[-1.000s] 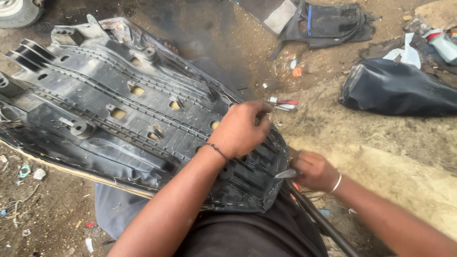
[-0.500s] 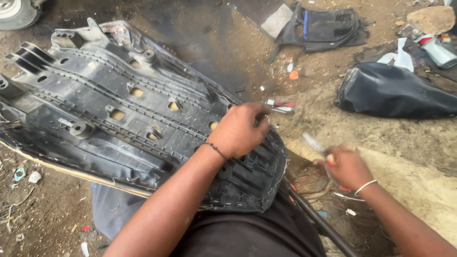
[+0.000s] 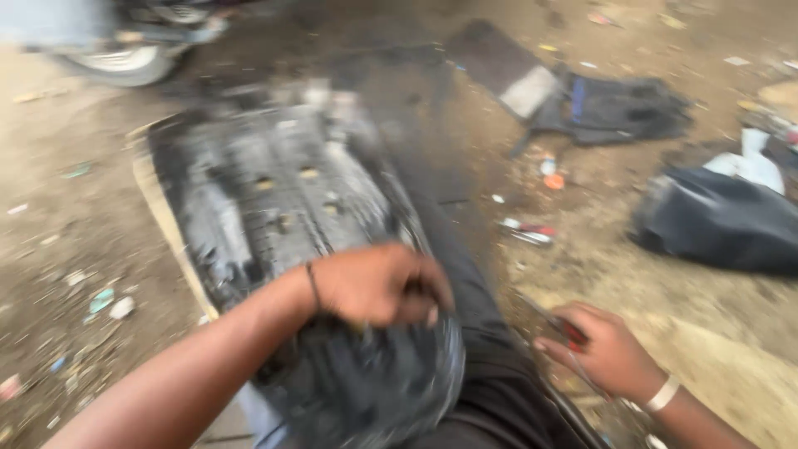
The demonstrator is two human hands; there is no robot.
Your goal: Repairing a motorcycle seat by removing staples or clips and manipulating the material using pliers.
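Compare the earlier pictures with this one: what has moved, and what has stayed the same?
The right hand, holding a thin tool, drew away from the seat base's edge to the right. The view swung and blurred. The left hand stays gripping the seat base; the black cover lies unmoved.

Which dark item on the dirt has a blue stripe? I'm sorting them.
The flat black piece at the top, beside the white-patched flap; the bulgy black bag at right shows none.

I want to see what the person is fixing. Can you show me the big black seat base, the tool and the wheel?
Black seat base [image 3: 274, 199]: head view, on its ribbed middle.
Tool [image 3: 549, 320]: head view, on its shaft, above the right hand [image 3: 611, 353].
Wheel [image 3: 125, 62]: head view, on the tyre, top left.
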